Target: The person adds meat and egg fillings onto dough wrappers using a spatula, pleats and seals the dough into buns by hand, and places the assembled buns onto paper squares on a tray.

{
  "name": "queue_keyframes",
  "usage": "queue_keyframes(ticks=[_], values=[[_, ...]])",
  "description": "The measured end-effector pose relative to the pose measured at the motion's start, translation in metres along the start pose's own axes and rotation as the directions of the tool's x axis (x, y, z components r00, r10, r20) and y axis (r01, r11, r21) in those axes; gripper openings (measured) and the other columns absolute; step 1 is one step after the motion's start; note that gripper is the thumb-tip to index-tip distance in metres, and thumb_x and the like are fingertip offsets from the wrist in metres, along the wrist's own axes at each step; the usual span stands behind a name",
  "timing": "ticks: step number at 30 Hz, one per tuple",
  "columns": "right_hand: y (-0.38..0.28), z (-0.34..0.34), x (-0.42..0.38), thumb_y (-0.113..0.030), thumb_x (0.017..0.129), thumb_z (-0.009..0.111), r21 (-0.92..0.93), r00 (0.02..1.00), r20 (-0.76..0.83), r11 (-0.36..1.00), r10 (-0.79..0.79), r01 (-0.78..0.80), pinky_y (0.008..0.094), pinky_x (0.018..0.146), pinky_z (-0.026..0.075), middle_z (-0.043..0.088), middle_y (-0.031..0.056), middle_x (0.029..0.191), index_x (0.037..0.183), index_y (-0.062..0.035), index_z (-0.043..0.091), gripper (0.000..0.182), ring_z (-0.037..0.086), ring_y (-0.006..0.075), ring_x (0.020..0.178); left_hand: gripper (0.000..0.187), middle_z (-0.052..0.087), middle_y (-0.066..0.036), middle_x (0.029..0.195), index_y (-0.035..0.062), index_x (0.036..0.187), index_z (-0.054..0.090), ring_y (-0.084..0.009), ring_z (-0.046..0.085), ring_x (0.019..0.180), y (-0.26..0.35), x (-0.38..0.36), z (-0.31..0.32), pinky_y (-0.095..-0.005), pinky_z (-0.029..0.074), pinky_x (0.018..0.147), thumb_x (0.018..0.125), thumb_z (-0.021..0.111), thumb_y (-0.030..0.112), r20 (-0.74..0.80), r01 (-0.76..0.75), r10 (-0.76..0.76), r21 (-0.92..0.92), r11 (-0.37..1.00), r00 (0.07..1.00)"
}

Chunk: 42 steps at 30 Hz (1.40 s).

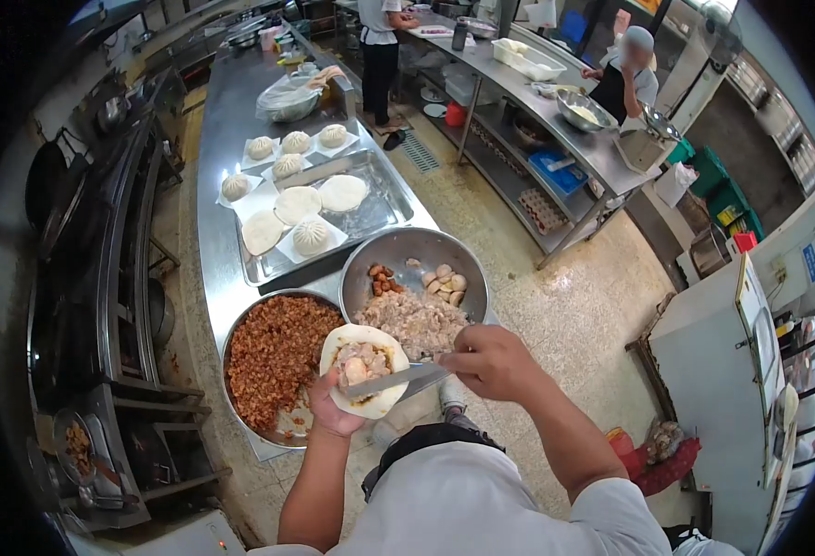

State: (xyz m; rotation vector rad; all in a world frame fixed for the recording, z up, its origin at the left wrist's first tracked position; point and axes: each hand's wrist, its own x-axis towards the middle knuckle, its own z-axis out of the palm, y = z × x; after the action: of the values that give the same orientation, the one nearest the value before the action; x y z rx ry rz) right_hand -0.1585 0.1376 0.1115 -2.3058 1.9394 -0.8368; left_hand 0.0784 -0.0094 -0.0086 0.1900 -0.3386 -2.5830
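On my left hand [334, 410] lies a round dough wrapper [394, 398] topped with pale meat filling [361, 361]. My right hand [493, 360] is closed around the end of a flat metal filling spatula [396, 378], whose blade reaches across the wrapper and touches the filling. Behind it, a steel bowl [480, 264] contains minced meat [417, 320], whitish round pieces [445, 284] and small brown pieces [384, 278]. To the left stands a wide pan of reddish-brown chopped filling [273, 357].
A metal tray [384, 204] carries flat wrappers [343, 193] and pleated buns [311, 237] on paper squares. More buns [287, 165] sit beyond. Two people [382, 46] [632, 79] are at the far counter [556, 107]. A white cabinet [695, 343] stands at right, stoves [101, 278] at left.
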Motion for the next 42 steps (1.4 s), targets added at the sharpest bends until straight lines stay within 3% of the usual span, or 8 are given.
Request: queue_keyframes(ticks=[13,19,21,22,24,25,36,42], values=[[0.023,0.055,-0.007,-0.015,0.081,0.062,-0.476,0.751,0.220,0.740,0.623,-0.475,0.0397,0.071,0.057,0.065,0.0121,0.087,0.085,-0.0070,0.075,0.016,0.067,0.0308,0.083,0.082,0.047,-0.015,0.146,0.0059,0.146,0.038,-0.0365,0.048,0.132,0.002,-0.012,0.018,-0.0542,0.039,0.110,0.081,0.073,0.041,-0.099,0.013,0.005,0.184,0.983,0.995],[0.032,0.023,-0.028,-0.022,0.091,0.058,0.080,0.952,-0.028,0.950,0.303,-0.300,0.0436,0.090,0.052,0.067,0.0143,0.105,0.105,-0.0011,0.070,0.028,0.064,0.0314,0.104,0.081,0.047,-0.016,0.146,0.0061,0.148,0.037,-0.0339,0.048,0.133,-0.052,0.016,0.084,-0.0522,0.038,0.112,0.084,0.073,0.041,0.062,-0.019,0.018,0.012,1.000,0.998],[0.046,0.029,-0.061,-0.040,0.099,0.053,0.937,0.689,0.112,0.155,0.716,-0.314,0.0436,0.099,0.048,0.064,0.0159,0.123,0.121,-0.0029,0.065,0.045,0.062,0.0295,0.114,0.080,0.048,-0.016,0.145,0.0063,0.147,0.037,-0.0335,0.048,0.133,-0.082,0.030,0.108,-0.0521,0.038,0.112,0.083,0.073,0.040,0.075,0.008,-0.007,-0.011,1.000,0.997],[0.055,0.024,-0.073,-0.040,0.099,0.053,0.938,0.695,0.116,0.151,0.709,-0.311,0.0436,0.099,0.048,0.064,0.0159,0.123,0.121,-0.0029,0.065,0.045,0.062,0.0295,0.114,0.080,0.049,-0.017,0.144,0.0065,0.146,0.038,-0.0330,0.049,0.132,-0.098,0.041,0.117,-0.0520,0.039,0.111,0.083,0.073,0.039,0.100,0.059,-0.055,-0.033,0.998,0.993],[0.065,0.000,-0.091,-0.057,0.101,0.038,0.743,0.759,0.481,-0.664,0.439,-0.087,0.0478,0.110,0.040,0.054,0.0176,0.139,0.141,-0.0019,0.047,0.069,0.054,0.0316,0.127,0.071,0.050,-0.016,0.142,0.0065,0.145,0.039,-0.0329,0.051,0.130,-0.130,0.068,0.118,-0.0518,0.042,0.109,0.087,0.071,0.030,0.146,0.168,-0.152,-0.101,0.981,0.978],[0.071,-0.012,-0.102,-0.065,0.098,0.032,0.685,0.704,0.552,-0.725,0.447,-0.077,0.0495,0.115,0.034,0.045,0.0189,0.148,0.147,-0.0018,0.037,0.080,0.046,0.0340,0.135,0.067,0.051,-0.016,0.141,0.0062,0.145,0.040,-0.0324,0.053,0.129,-0.148,0.082,0.116,-0.0510,0.044,0.108,0.088,0.069,0.023,0.032,0.287,-0.290,0.079,0.955,0.957],[0.214,-0.071,-0.232,-0.048,0.105,0.033,0.746,0.502,0.591,-0.664,0.631,-0.044,0.0438,0.112,0.038,0.049,0.0138,0.143,0.148,-0.0055,0.036,0.060,0.048,0.0287,0.133,0.080,0.051,-0.009,0.140,0.0063,0.147,0.037,-0.0212,0.050,0.129,-0.338,0.211,0.097,-0.0359,0.041,0.109,0.082,0.081,0.018,-0.256,0.457,-0.454,0.786,0.416,0.853],[0.247,-0.147,-0.224,-0.044,0.107,0.031,0.877,0.628,0.473,-0.401,0.619,-0.265,0.0435,0.109,0.041,0.047,0.0110,0.144,0.147,-0.0099,0.037,0.053,0.049,0.0266,0.131,0.072,0.048,-0.011,0.142,0.0052,0.148,0.034,-0.0203,0.048,0.130,-0.336,0.238,0.162,-0.0352,0.040,0.109,0.091,0.072,0.026,-0.083,0.344,-0.372,0.601,0.722,0.925]])
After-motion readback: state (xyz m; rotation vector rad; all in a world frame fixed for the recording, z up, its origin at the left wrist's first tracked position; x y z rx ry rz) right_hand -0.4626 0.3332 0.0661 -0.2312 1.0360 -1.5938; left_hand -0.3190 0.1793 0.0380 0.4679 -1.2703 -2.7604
